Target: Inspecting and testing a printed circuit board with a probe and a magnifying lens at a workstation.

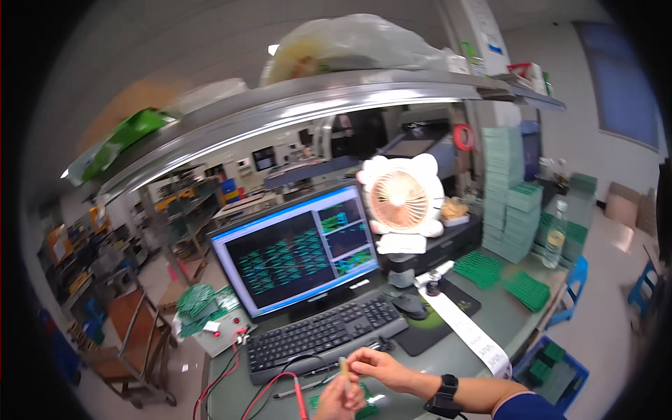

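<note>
My left hand [339,402], at the lower middle, is closed round a slim pale tan stick-like piece [344,367] that points upward; its exact kind is unclear. Beside it, my right hand [381,367] reaches in from the right with thumb and fingers pinched near the top of that piece. Whatever lies between those fingertips is too small to make out. Under the hands a green circuit board [368,406] shows in part on the table. Left of my left hand lie a red test probe [301,400] and a dark pen-like probe [288,394].
Behind the hands stand a keyboard [325,336], a monitor [294,252] and a white fan [402,199]. A mouse [409,306] and a paper label strip [465,332] lie right, near stacked green boards [528,290] and a bottle [555,238]. A metal shelf [315,105] crosses overhead.
</note>
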The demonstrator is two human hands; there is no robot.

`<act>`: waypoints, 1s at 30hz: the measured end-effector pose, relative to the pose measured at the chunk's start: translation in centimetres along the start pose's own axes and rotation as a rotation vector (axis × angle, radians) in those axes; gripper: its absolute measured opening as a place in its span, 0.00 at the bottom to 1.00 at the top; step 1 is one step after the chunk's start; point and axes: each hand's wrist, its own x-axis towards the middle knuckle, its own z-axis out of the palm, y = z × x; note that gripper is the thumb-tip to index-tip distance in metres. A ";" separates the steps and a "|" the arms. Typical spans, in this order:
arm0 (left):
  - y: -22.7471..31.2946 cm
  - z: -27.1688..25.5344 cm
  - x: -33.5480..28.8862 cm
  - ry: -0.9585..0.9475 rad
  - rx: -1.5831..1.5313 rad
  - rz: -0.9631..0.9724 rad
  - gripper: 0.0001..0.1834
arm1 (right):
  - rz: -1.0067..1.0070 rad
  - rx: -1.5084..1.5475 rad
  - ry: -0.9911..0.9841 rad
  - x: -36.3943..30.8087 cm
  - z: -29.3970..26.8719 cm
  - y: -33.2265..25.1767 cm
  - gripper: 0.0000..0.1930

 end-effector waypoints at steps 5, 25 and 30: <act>5.3 -0.3 0.0 0.170 -0.050 0.238 0.10 | -0.086 0.036 0.191 1.2 -0.2 0.4 0.15; 10.6 7.3 10.1 -0.013 0.896 0.488 0.13 | 0.196 0.266 -0.605 -4.9 16.7 -1.8 0.13; 12.9 11.1 13.6 -0.068 0.652 0.606 0.14 | 0.174 0.320 -0.485 -8.8 13.3 -2.4 0.13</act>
